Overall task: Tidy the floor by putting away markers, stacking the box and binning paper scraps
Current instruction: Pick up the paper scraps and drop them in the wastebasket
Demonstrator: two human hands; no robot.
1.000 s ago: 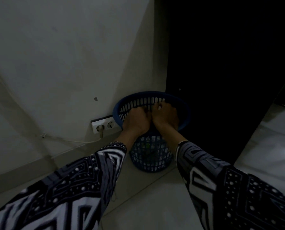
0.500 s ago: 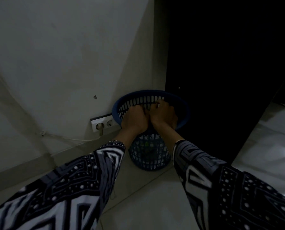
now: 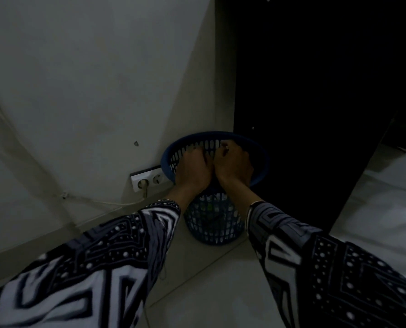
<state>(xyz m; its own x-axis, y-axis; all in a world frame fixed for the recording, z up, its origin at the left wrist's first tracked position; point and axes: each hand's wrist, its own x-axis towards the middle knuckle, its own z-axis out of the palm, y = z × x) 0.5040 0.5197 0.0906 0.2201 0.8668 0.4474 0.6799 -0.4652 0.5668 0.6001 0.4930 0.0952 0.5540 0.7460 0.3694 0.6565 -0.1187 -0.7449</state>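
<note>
- Versus 1.0 s ago: almost no change; both hands still bunched together over the mouth of the blue bin (image 3: 258, 159), same spot, fists pressed side by side.
- Slight shift only: hands a touch further toward the bin's far rim, framing nudged.
- Left hand (image 3: 193, 169): fingers curled under, knuckles up; grip contents hidden, cannot tell what is held.
- Right hand (image 3: 232, 163): fingers curled likewise; small pale bit visible at the fingertips, too dim to identify.
- Bin on the tiled floor (image 3: 221, 292), in the corner between the wall (image 3: 90, 79) and a dark cabinet (image 3: 315, 91); pale and greenish scraps visible through its slotted side.
- Double wall socket (image 3: 147, 182) just left of the bin, one plug in, cable (image 3: 102, 202) running left along the wall.
- No readable text or brand marks; too dark.
- Patterned black-and-white sleeves (image 3: 102, 256) on both arms.
</note>
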